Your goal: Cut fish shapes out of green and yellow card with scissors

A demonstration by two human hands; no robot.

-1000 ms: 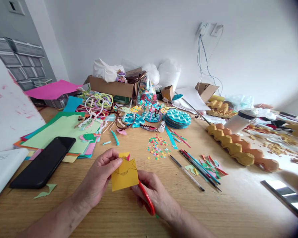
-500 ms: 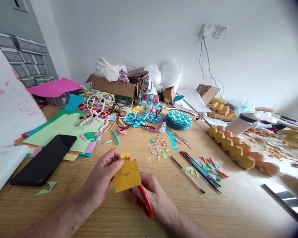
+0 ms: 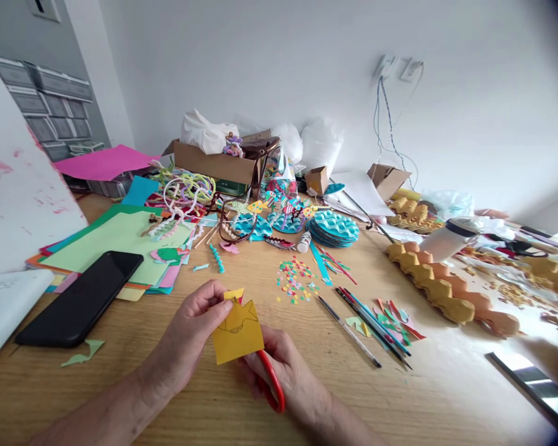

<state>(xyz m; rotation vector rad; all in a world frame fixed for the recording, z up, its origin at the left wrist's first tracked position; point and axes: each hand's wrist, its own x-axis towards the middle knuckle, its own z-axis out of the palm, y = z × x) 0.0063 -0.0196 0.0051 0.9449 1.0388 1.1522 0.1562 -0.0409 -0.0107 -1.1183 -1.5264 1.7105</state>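
Between the thumb and fingers of my left hand (image 3: pixel 199 328) is a yellow paper piece (image 3: pixel 239 334) with a fish outline drawn on it. Its top edge is cut, and a bit of red shows by the cut. My right hand (image 3: pixel 283 365) is closed on red-handled scissors (image 3: pixel 272 381) just below and right of the paper. The paper hides the scissor blades.
A black phone (image 3: pixel 81 300) and coloured paper sheets (image 3: pixel 116 241) lie left. Paper dots (image 3: pixel 297 279), pens (image 3: pixel 374 325) and scraps are ahead and right. Egg carton strips (image 3: pixel 432 282) and a white cup (image 3: pixel 451 238) stand further right.
The head view has shifted slightly. Both hands keep nearly the same pose on the yellow paper and the scissors.
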